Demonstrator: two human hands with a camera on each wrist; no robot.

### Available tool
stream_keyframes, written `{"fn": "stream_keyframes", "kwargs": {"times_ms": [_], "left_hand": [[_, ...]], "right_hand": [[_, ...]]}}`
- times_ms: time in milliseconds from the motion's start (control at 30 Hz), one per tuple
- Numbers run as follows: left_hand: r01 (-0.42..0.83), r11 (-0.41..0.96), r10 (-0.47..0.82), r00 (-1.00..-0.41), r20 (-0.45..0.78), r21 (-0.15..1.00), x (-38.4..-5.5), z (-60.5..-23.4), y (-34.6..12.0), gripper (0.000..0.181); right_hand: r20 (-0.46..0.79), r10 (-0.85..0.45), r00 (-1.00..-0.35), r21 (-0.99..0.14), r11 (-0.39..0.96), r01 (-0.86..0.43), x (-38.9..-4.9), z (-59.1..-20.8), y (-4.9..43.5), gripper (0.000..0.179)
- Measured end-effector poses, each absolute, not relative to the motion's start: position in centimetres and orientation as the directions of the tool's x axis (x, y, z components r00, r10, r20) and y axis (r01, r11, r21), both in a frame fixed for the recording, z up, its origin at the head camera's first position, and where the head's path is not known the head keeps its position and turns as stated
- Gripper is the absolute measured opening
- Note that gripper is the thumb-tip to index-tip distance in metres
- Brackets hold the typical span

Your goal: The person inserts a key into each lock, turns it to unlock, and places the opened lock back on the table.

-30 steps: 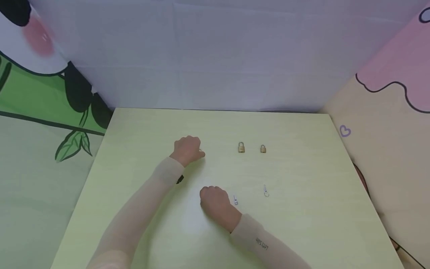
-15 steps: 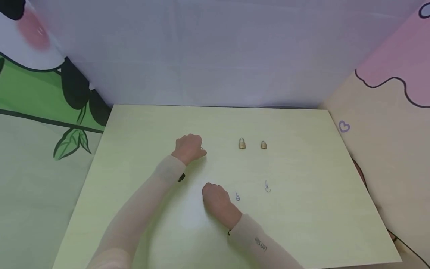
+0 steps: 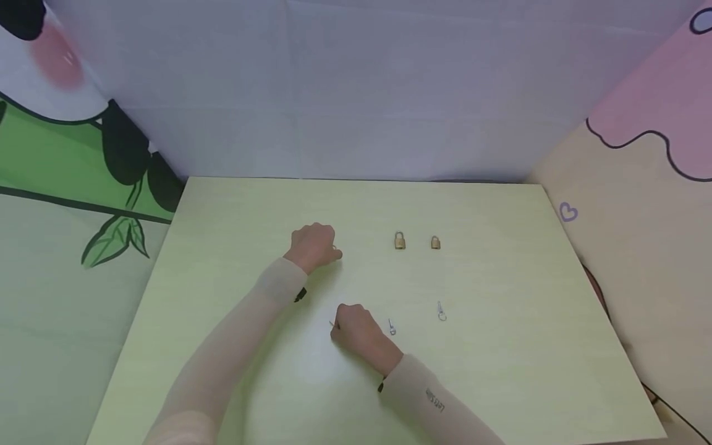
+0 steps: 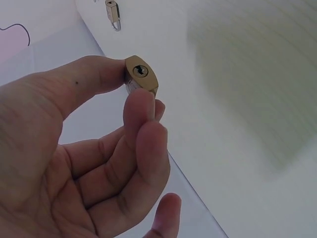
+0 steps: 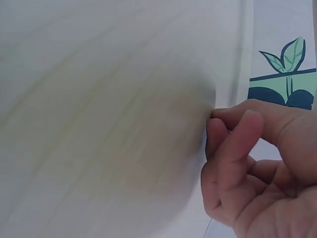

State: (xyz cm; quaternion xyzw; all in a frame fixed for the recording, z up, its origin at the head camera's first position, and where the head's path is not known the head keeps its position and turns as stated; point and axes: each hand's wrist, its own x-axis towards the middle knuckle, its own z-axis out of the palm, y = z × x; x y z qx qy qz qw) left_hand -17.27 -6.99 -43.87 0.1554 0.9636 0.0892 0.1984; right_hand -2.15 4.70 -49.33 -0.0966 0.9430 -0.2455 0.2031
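My left hand (image 3: 313,247) pinches a brass padlock (image 4: 143,72) between thumb and fingertips. In the left wrist view its keyhole faces the camera, while the fingers cover much of the rest. Low over the table, my right hand (image 3: 360,330) has thumb and index finger pressed together on a thin key-like piece (image 3: 331,324), of which only a sliver shows; I cannot tell its exact kind. Just right of that hand lies a small silver key (image 3: 392,327). Farther right is another key (image 3: 441,311) with a ring.
Two more brass padlocks, a larger one (image 3: 400,241) and a smaller one (image 3: 436,243), lie on the pale table (image 3: 500,364) behind the keys. A lilac cloth wall (image 3: 356,93) rises at the back edge, with printed panels on both sides.
Both hands stay nearly in place. The tip of the thin piece now shows beyond the right fingers, where it was hidden before. The head view has shifted slightly.
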Motion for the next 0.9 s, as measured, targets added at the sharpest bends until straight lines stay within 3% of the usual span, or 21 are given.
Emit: {"fn": "stream_keyframes", "kwargs": {"times_ms": [167, 367, 600, 900], "left_hand": [[0.263, 0.941, 0.325, -0.875, -0.358, 0.213, -17.3, -43.9, -6.9, 0.032], [0.262, 0.944, 0.320, -0.876, -0.360, 0.203, -17.3, -43.7, -6.8, 0.032], [0.254, 0.948, 0.309, -0.878, -0.365, 0.190, -17.2, -43.4, -6.9, 0.031], [0.250, 0.947, 0.311, -0.875, -0.371, 0.204, -16.4, -42.6, -7.0, 0.032]], "right_hand": [[-0.290, -0.309, -0.906, -0.609, 0.790, -0.074, -2.2, -49.7, 5.2, 0.027], [-0.324, -0.305, -0.895, -0.857, 0.496, 0.141, -2.7, -50.0, 6.4, 0.014], [-0.349, -0.273, -0.896, -0.896, 0.376, 0.234, -3.9, -49.9, 7.3, 0.021], [-0.323, -0.258, -0.910, -0.920, 0.309, 0.239, -5.0, -49.6, 7.0, 0.020]]}}
